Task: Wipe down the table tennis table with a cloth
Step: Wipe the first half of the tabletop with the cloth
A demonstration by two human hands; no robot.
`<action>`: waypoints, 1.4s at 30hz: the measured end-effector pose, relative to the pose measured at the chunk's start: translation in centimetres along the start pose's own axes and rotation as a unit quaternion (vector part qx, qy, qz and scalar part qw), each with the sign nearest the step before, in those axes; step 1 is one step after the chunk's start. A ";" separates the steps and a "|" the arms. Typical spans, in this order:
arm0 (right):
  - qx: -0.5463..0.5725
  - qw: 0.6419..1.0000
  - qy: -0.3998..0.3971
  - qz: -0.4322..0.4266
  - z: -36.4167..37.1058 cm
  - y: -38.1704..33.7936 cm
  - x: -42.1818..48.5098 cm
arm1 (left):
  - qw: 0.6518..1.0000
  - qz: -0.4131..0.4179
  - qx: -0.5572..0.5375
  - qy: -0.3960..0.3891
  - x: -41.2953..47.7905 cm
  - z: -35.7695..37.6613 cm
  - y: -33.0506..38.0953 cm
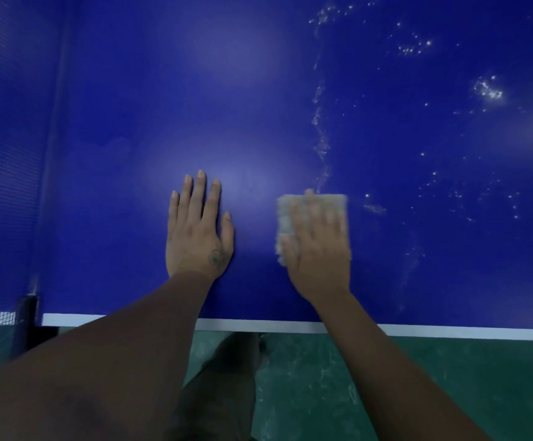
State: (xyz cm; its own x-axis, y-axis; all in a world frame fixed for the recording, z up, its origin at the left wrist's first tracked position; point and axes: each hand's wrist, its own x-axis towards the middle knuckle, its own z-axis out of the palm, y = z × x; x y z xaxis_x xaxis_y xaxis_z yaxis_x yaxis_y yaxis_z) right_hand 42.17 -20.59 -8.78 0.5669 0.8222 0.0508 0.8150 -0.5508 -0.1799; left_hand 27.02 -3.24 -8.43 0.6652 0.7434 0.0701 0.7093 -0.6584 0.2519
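From the head view, the left hand [198, 230] lies flat on the blue table [131, 122], fingers straight. The right hand [317, 249], fingers spread, presses the blurred, folded cloth [285, 218] near the table's near edge. The cloth's long axis runs roughly near-to-far. Droplets [488, 89] lie to the right.

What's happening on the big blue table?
A person is wiping a blue table tennis table. Their right hand presses flat on a pale folded cloth, which looks blurred. Their left hand rests flat on the table beside it, holding nothing. Shiny wet droplets are scattered over the table to the right of the cloth, while the part to the left shows none. The net is at the far left.
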 end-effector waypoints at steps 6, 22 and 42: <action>-0.012 1.000 -0.004 0.020 -0.6 4.6 3.1 | 1.000 -0.001 -0.003 0.008 0.0 0.1 0.0; 0.021 0.999 -0.037 0.000 -1.6 4.6 -12.6 | 1.000 -0.003 -0.007 0.001 0.1 0.1 0.0; -0.019 1.000 0.007 0.002 -0.7 3.1 6.6 | 1.000 -0.003 -0.013 0.009 0.2 0.8 -0.4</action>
State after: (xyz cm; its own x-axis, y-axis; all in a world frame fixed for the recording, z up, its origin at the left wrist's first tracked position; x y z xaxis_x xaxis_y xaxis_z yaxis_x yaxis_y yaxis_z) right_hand 48.49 -16.92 -8.35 0.5713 0.8182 0.0645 0.8167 -0.5590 -0.1434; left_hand 27.03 -2.92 -9.27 0.6563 0.7496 0.0860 0.7069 -0.6507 0.2771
